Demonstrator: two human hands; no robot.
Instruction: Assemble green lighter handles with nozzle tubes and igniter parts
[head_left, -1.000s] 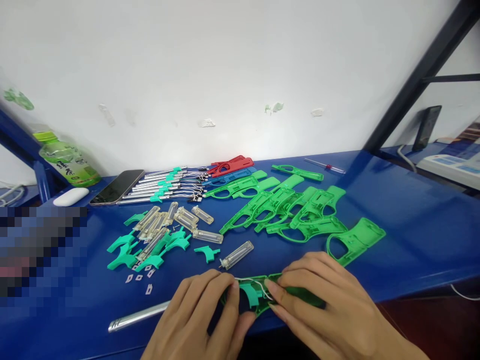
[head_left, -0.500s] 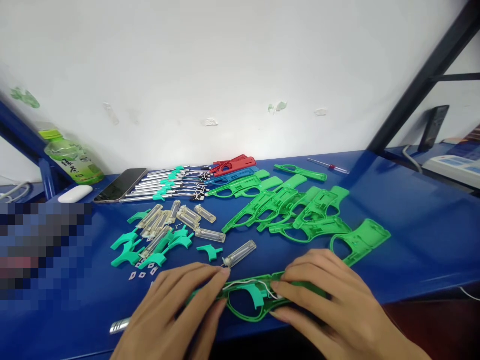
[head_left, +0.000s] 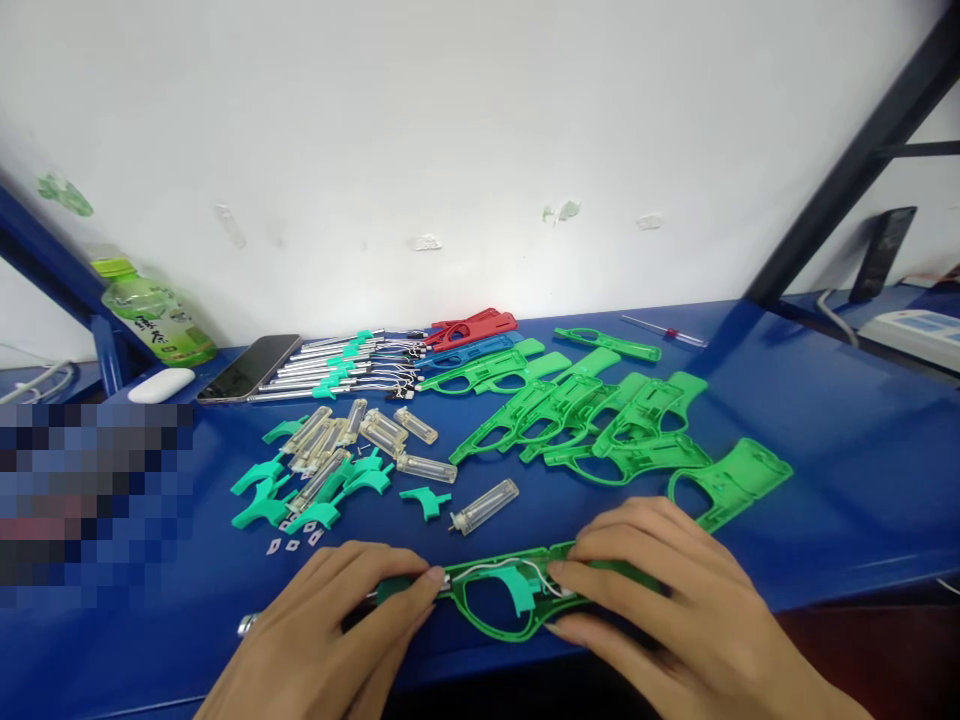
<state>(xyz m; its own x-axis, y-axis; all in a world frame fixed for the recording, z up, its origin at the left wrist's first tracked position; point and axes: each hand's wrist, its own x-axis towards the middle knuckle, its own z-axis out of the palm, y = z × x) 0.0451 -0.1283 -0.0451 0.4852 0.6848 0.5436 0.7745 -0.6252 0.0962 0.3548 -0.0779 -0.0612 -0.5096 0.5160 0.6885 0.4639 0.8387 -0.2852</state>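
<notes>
A green gun-shaped lighter casing half (head_left: 501, 634) lies across the front of the table, its hollow inside facing up. A teal trigger (head_left: 519, 590) sits at its ring, and a white wire (head_left: 491, 566) runs along above it. My right hand (head_left: 660, 610) grips the casing's handle end, the thumb below and fingers on top. My left hand (head_left: 341, 620) pinches a metal tube where it meets the casing's narrow end. The tube's silver tip (head_left: 246, 624) sticks out left of that hand; its middle is hidden.
Behind are clear fuel tanks (head_left: 487, 506), loose teal triggers (head_left: 426, 501), green casing halves (head_left: 637, 460), wired metal tubes (head_left: 322, 372) and red casings (head_left: 480, 325). A phone (head_left: 251, 368), white case (head_left: 161, 386), bottle (head_left: 161, 315) stand left; a screwdriver (head_left: 664, 331) lies far right.
My left hand has moved slightly left and down, drawing back from the fuel tank. The tube's tip has turned and shows less. My right hand keeps its grip; the view shifted slightly.
</notes>
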